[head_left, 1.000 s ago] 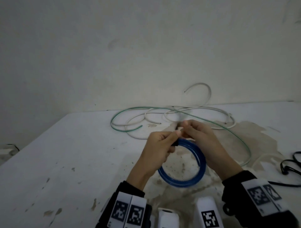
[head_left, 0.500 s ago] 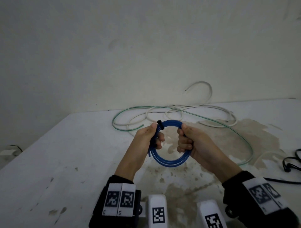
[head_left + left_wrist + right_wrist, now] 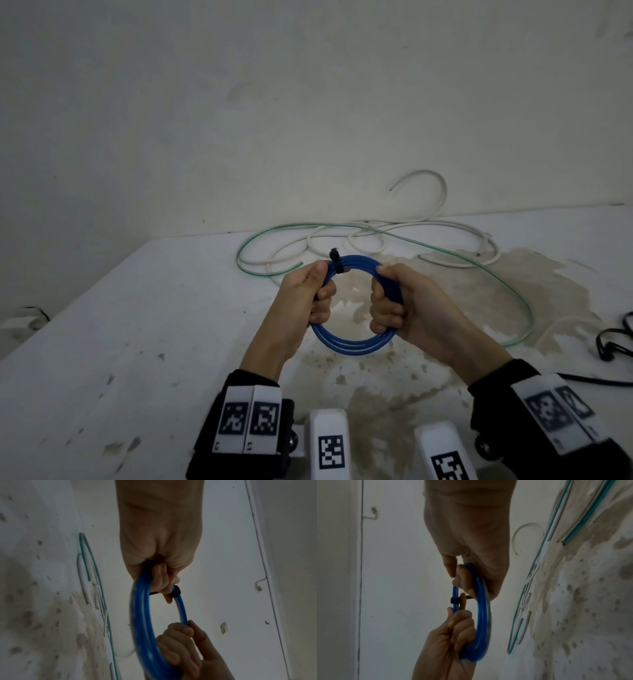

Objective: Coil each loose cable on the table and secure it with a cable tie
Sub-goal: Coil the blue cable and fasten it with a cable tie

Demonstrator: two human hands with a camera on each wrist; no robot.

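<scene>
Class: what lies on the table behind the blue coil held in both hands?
Behind the blue coil, a green cable and white cables lie loose and overlapping on the table. The hands hide part of the coil.

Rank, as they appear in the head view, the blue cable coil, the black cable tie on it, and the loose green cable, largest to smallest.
1. Green cable: its loop spans the widest stretch of the table.
2. Blue cable coil, held up by the left hand and right hand; nearness enlarges it.
3. Black cable tie, clearly smallest.
</scene>
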